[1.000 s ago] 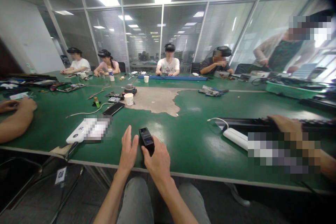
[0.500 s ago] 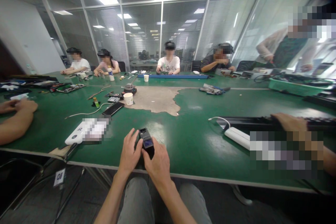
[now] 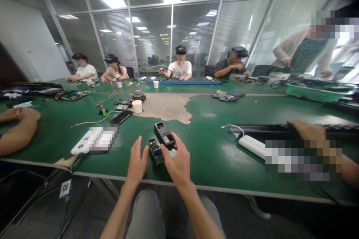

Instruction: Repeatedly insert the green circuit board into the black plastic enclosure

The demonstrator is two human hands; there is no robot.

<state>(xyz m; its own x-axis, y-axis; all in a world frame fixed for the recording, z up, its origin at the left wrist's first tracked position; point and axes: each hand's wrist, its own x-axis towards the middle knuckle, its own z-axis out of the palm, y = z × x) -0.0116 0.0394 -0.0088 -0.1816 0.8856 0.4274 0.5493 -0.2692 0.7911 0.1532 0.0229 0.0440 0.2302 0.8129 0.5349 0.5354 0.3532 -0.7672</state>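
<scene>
My right hand [image 3: 176, 160] grips a dark plastic housing cover [image 3: 163, 134], which has cut-out windows and a row of small buttons or slots. The cover is tilted above the table and off to the right of a green circuit board [image 3: 157, 153]. That board carries a small dark display and lies on the green tabletop between my hands. To its left, my left hand [image 3: 138, 160] is open, fingers apart and pointing forward, holding nothing. Part of the board's right side is hidden behind my right thumb.
A white power bank [image 3: 86, 140] and a black phone [image 3: 121, 116] lie to the left, near a paper cup [image 3: 137, 106]. Another white power bank [image 3: 254, 146] sits at right by a neighbour's arm [image 3: 311, 134]. Gloves [image 3: 226, 95] and a green basket [image 3: 311, 92] are farther off.
The dark cover has come off the circuit board and moved up and right in my right hand, baring the board. My left hand has let go and shifted slightly left.
</scene>
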